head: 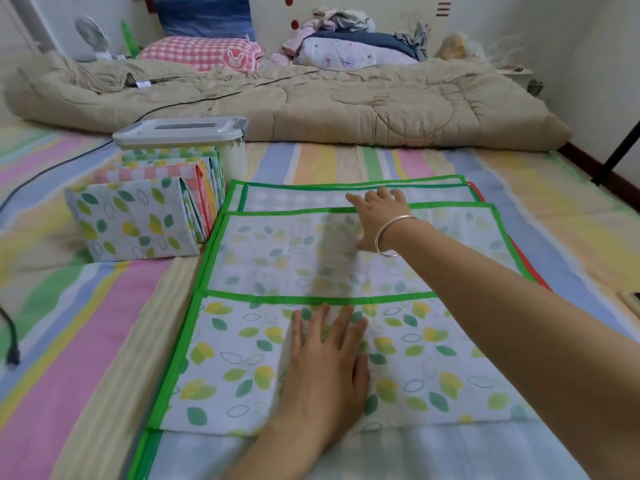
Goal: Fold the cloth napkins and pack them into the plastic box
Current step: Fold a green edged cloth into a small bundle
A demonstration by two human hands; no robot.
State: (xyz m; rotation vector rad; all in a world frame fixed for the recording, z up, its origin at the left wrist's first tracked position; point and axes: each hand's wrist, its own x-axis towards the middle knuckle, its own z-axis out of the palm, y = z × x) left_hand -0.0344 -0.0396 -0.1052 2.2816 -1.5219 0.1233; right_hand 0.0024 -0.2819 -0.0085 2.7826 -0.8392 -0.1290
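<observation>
From the head camera, a green-bordered leaf-print napkin [242,358] lies flat on a striped bedsheet [86,323]. Its near and far parts are turned inward, so two green edges cross its middle.

The left hand [325,368] lies palm down on the near flap, fingers straight and slightly spread, pressing the cloth and gripping nothing. The right hand [377,220], with a silver bangle [388,237] at the wrist, reaches forward to the far edge of the far flap [277,251]. Its fingers are spread flat on the cloth, not curled round anything.

This napkin sits on top of a stack of unfolded napkins [415,195], whose green and red borders show at the far and right sides.

Just to the left, a row of folded napkins [138,216] stands on edge on the sheet, a leaf-print one in front and pink checked ones behind. Directly behind that row stands the plastic box [235,157] with its grey lid [180,131] on.

Beyond lies a rumpled beige quilt [346,98], then a pink checked pillow [197,53]. A black cable [10,341] runs along the left side of the sheet.
</observation>
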